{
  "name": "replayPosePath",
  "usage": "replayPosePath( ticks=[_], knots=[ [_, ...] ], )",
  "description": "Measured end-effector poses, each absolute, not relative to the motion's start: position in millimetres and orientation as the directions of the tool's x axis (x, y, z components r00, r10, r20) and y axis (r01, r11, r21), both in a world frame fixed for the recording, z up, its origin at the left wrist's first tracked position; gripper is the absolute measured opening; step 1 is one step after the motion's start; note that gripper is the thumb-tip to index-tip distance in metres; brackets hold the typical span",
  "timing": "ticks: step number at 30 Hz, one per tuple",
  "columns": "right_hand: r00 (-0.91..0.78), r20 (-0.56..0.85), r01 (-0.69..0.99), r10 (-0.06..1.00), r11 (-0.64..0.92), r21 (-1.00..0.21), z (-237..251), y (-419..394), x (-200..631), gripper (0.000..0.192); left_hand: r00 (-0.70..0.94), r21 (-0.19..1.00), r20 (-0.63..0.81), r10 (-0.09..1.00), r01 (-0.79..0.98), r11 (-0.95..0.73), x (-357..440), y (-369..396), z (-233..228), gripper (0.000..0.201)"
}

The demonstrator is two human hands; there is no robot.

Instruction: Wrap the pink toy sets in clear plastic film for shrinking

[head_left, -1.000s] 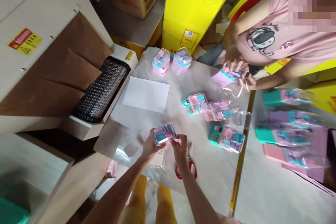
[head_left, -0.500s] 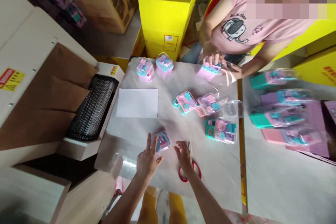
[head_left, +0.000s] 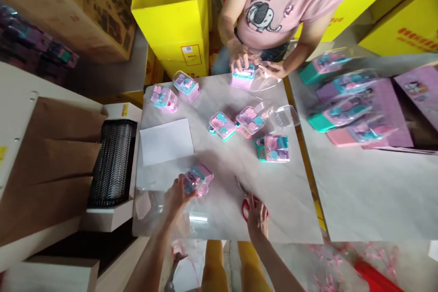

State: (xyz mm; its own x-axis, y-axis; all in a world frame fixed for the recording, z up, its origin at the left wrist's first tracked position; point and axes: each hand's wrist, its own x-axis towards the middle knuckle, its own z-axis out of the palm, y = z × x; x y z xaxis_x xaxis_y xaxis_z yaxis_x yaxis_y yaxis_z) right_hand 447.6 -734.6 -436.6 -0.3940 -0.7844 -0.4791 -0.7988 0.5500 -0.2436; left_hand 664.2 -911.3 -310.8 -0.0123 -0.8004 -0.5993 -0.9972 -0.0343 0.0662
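Observation:
My left hand (head_left: 177, 198) is closed round the near left side of a small pink, purple and teal toy case (head_left: 204, 175) with clear plastic over it. The case rests tilted on the grey table, its left end partly hidden by my fingers. To the right, my right hand (head_left: 257, 220) lies over the handles of red-handled scissors (head_left: 244, 209), fingers curled on them. The scissors' blades point up and left, away from me. Farther off, three similar toy cases, among them a green-based case (head_left: 273, 148), lie on the table.
Across the table, a person in a pink shirt (head_left: 273, 13) handles another toy case (head_left: 242, 77). White paper (head_left: 167, 141) lies left of centre, two cases behind it. A machine with a mesh conveyor (head_left: 114, 164) stands left. Several packs (head_left: 345, 112) sit on the right table; a yellow box (head_left: 167, 23) stands behind.
My left hand has closed on the toy case and turned it. My right hand has moved back towards me onto the scissors' handles. The camera view has shifted to the right.

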Motion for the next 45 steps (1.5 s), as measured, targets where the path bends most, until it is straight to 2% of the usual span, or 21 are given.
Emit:
replayPosePath(
  ticks=[4,8,10,13,15,17,19,21,22,26,29,33,38,41,45],
  knots=[
    [-0.33,-0.533,-0.84,-0.779,0.5,-0.209,-431.9,-749.3,434.5,0.056,-0.1,0.163,-0.565,-0.819,-0.987,0.008,686.8,-916.1,-316.2,0.052],
    [-0.164,-0.548,-0.85,-0.82,0.399,-0.344,-411.2,-774.0,413.4,0.053,-0.168,0.164,-0.503,-0.848,-0.982,0.097,694.2,-910.0,-323.0,0.059],
    [-0.073,-0.52,-0.831,-0.851,0.34,-0.439,-393.1,-788.1,405.8,0.045,-0.2,0.157,-0.479,-0.855,-0.978,0.141,696.9,-904.1,-326.1,0.062],
    [0.06,-0.545,-0.66,-0.836,0.377,-0.65,-363.6,-810.8,404.9,0.035,-0.252,0.171,-0.453,-0.855,-0.966,0.194,702.0,-893.8,-328.8,0.063],
    [0.204,-0.657,-0.435,-0.726,0.534,-0.725,-349.4,-823.2,410.1,0.038,-0.271,0.187,-0.453,-0.849,-0.96,0.206,705.0,-886.2,-328.8,0.063],
    [0.389,-0.737,-0.246,-0.552,0.709,-0.661,-343.2,-829.6,417.1,0.042,-0.265,0.195,-0.469,-0.842,-0.961,0.194,707.0,-878.2,-328.2,0.061],
    [0.529,-0.757,-0.153,-0.383,0.835,-0.529,-344.4,-828.7,424.4,0.046,-0.245,0.191,-0.48,-0.842,-0.966,0.172,708.5,-870.5,-327.8,0.06],
    [0.625,-0.73,-0.074,-0.276,0.91,-0.408,-350.0,-821.8,431.6,0.049,-0.218,0.181,-0.479,-0.851,-0.972,0.147,709.5,-864.3,-327.7,0.06],
    [0.664,-0.703,-0.023,-0.256,0.932,-0.361,-353.2,-817.2,435.3,0.051,-0.2,0.175,-0.478,-0.856,-0.976,0.13,709.8,-862.1,-327.6,0.06],
    [0.76,-0.558,0.222,-0.332,0.94,-0.258,-362.3,-802.4,452.5,0.05,-0.147,0.152,-0.51,-0.848,-0.985,0.08,709.1,-860.5,-324.6,0.058],
    [0.778,-0.509,0.293,-0.368,0.929,-0.225,-363.8,-802.2,463.5,0.048,-0.16,0.154,-0.54,-0.826,-0.984,0.09,708.6,-862.8,-321.3,0.059],
    [0.799,-0.504,0.255,-0.328,0.944,-0.21,-363.5,-812.0,464.9,0.048,-0.214,0.167,-0.541,-0.813,-0.975,0.146,707.6,-863.1,-318.0,0.06],
    [0.829,-0.497,0.192,-0.257,0.965,-0.179,-364.2,-823.5,453.1,0.054,-0.269,0.074,-0.621,-0.736,-0.955,0.287,696.8,-858.5,-314.8,0.057],
    [0.837,-0.503,0.162,-0.216,0.975,-0.15,-364.8,-825.8,447.3,0.056,-0.318,0.059,-0.634,-0.704,-0.929,0.366,692.8,-854.9,-316.9,0.055],
    [0.821,-0.512,0.193,-0.25,0.967,-0.164,-362.0,-819.3,436.7,0.052,-0.286,0.06,-0.606,-0.742,-0.947,0.315,697.5,-852.0,-323.3,0.057]
  ],
)
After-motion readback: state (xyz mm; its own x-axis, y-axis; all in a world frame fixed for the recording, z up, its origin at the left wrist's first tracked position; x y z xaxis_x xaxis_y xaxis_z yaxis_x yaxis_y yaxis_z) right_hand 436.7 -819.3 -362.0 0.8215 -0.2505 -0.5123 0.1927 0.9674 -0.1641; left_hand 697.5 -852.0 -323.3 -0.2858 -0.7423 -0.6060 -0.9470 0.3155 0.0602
